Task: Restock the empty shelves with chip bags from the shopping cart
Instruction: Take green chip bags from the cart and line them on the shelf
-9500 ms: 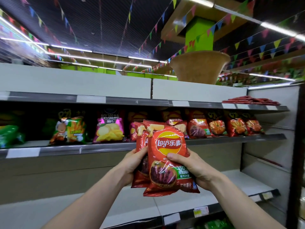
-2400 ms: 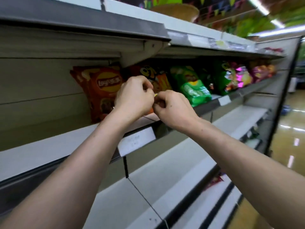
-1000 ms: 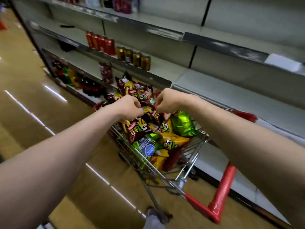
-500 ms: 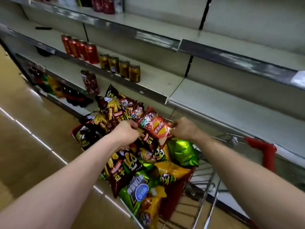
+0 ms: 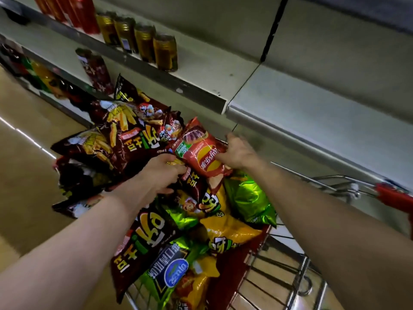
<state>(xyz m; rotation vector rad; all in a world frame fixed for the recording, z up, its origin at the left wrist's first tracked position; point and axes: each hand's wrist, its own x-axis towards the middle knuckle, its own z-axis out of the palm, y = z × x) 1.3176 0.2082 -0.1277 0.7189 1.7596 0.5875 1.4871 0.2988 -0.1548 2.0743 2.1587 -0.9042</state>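
On the left, dark brown snack bags (image 5: 125, 139) are spilling over the rim of an overfilled shopping cart (image 5: 312, 183), below a shelf row of drink cans (image 5: 156, 50). A person's left hand (image 5: 161, 175) is reaching in with its fingers curled at the near left edge of a red chip bag (image 5: 201, 151), apparently pinching it, though blur is hiding the exact hold. The bag is lying on top of the heap, front up. The right hand (image 5: 239, 153) is grasping its right side, thumb on the front and fingers behind.

The risk is probably lying in the pile itself. Lifting the red bag could drag loosely stacked neighbours with it and send the overhanging bags to the floor. Too hard a squeeze could crush the chips or burst the air-filled pack.

The bag's long axis is running diagonally from upper left to lower right. Its logo is reading upside down, with the top end pointing back toward the person and the bottom toward the bare shelf (image 5: 312, 113) on the right.
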